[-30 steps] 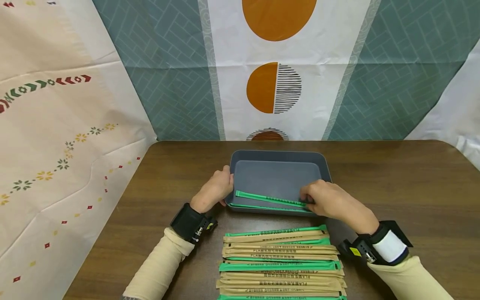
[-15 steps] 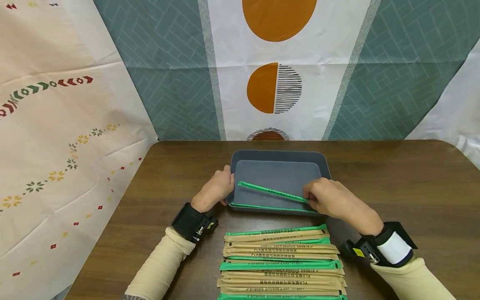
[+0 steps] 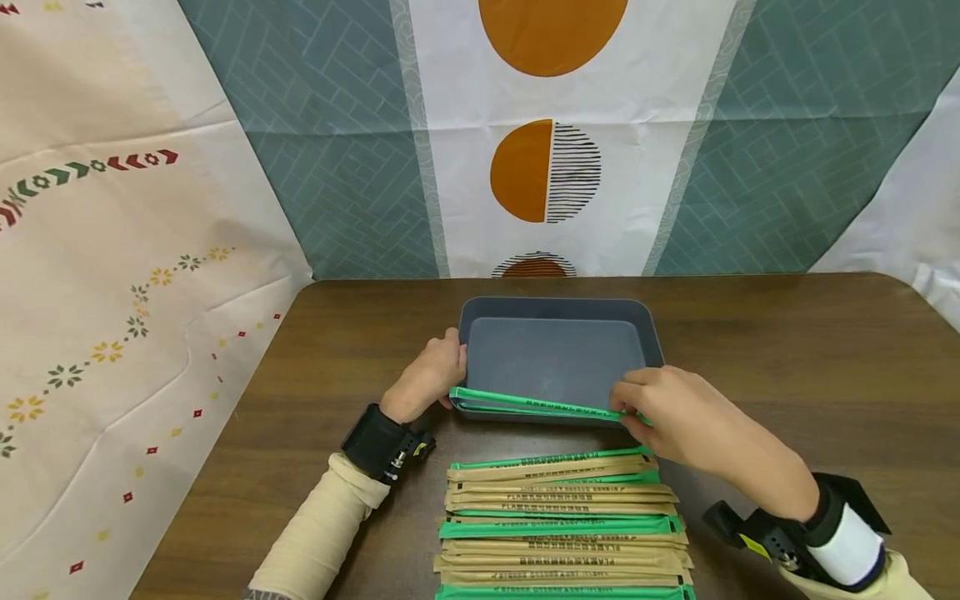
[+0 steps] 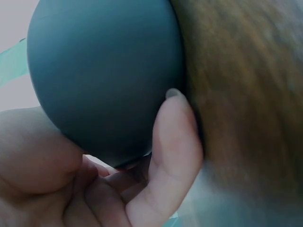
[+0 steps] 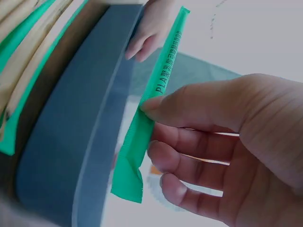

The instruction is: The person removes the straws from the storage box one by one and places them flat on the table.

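My right hand (image 3: 693, 417) pinches one end of a green paper-wrapped straw (image 3: 525, 402) between thumb and forefinger. In the right wrist view that straw (image 5: 161, 80), printed "PLA", lies along the tray's rim, its other fingers loosely curled behind. My left hand (image 3: 427, 375) grips the left side of a dark grey rectangular tray (image 3: 555, 308). The left wrist view has its thumb and fingers around the tray's corner (image 4: 109, 80). Another green wrapped straw (image 3: 510, 411) lies along the tray's near wall, partly covered by the held one.
In front of the tray, a row of brown and green wrapped straws (image 3: 562, 527) lies side by side on the wooden table (image 3: 787, 358). Patterned cloth (image 3: 360, 142) hangs behind the table, and a cream cloth (image 3: 150, 333) hangs at the left.
My right hand has drawn the green straw back from the middle of the tray toward its near rim, shifting slightly right. The left hand stays on the tray.
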Demonstrator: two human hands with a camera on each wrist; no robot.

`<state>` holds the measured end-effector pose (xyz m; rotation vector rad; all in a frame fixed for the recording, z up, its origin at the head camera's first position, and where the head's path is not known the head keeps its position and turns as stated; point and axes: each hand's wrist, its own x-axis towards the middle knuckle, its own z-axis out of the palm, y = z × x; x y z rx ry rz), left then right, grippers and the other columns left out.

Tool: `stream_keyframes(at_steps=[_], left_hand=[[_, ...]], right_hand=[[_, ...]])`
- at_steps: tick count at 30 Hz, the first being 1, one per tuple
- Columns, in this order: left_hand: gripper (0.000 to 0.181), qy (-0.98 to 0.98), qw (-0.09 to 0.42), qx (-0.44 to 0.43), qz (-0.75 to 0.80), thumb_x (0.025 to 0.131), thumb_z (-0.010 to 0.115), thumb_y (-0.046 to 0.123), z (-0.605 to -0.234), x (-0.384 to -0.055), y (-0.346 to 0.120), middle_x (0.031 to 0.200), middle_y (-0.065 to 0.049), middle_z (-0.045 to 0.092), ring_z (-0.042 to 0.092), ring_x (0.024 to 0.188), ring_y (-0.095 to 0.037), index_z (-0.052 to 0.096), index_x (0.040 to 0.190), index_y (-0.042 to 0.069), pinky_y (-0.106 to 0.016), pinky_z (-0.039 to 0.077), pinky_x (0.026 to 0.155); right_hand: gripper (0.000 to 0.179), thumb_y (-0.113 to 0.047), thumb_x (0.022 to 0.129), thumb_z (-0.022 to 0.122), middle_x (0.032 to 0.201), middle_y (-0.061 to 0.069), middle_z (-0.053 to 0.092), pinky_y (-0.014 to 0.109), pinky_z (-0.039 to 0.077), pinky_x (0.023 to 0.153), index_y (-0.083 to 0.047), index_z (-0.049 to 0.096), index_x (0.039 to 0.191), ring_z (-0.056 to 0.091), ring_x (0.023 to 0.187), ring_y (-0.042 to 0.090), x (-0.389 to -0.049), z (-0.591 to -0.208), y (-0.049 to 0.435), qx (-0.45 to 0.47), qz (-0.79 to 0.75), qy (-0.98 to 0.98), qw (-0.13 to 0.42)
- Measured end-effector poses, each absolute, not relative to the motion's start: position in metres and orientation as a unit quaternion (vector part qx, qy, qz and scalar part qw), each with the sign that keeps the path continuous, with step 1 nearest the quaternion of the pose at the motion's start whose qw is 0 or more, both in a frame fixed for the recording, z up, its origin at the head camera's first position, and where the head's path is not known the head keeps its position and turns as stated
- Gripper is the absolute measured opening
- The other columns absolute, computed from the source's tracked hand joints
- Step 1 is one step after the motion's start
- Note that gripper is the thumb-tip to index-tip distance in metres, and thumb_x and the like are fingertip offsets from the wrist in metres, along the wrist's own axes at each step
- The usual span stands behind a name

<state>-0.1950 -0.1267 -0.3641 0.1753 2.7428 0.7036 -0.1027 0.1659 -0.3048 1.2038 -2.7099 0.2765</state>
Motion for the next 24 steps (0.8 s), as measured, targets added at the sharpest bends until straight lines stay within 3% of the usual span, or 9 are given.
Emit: stream_keyframes(at_steps=[5,12,17,24], left_hand=[[0.035,0.955,0.154,0.062,0.244,0.101,0.034,0.019,-0.364,-0.196,-0.126,0.083,-0.018,0.053,0.056,0.040,-0.019,0.038,0.127,-0.005,-0.032,0.053,0.041],[0.035,0.953,0.158,0.054,0.252,0.101,0.035,0.020,-0.365,-0.195,-0.126,0.089,-0.021,0.053,0.057,0.039,-0.018,0.038,0.125,-0.005,-0.032,0.054,0.041],[0.033,0.953,0.155,0.058,0.253,0.101,0.035,0.020,-0.365,-0.195,-0.127,0.082,-0.018,0.051,0.056,0.040,-0.018,0.039,0.124,-0.004,-0.032,0.054,0.041],[0.031,0.954,0.146,0.063,0.252,0.101,0.035,0.019,-0.366,-0.196,-0.127,0.082,-0.018,0.052,0.056,0.037,-0.017,0.041,0.121,-0.004,-0.032,0.054,0.042]], right_hand=[[0.019,-0.008,0.068,0.078,0.072,-0.006,0.060,0.029,0.049,0.051,-0.017,0.063,0.076,0.052,0.056,0.004,-0.084,-0.299,0.162,0.418,0.088,-0.901,0.076],[0.023,-0.002,0.069,0.074,0.068,-0.012,0.051,0.027,0.044,0.051,-0.019,0.058,0.071,0.042,0.056,0.001,-0.066,-0.308,0.158,0.431,0.096,-0.897,-0.003],[0.023,-0.003,0.070,0.075,0.071,-0.012,0.056,0.029,0.047,0.056,-0.020,0.059,0.071,0.045,0.058,0.001,-0.061,-0.320,0.156,0.428,0.101,-0.896,-0.064],[0.038,-0.002,0.070,0.074,0.061,-0.015,0.039,0.026,0.031,0.052,-0.022,0.043,0.060,0.029,0.054,0.004,-0.059,-0.329,0.153,0.413,0.093,-0.900,-0.105]])
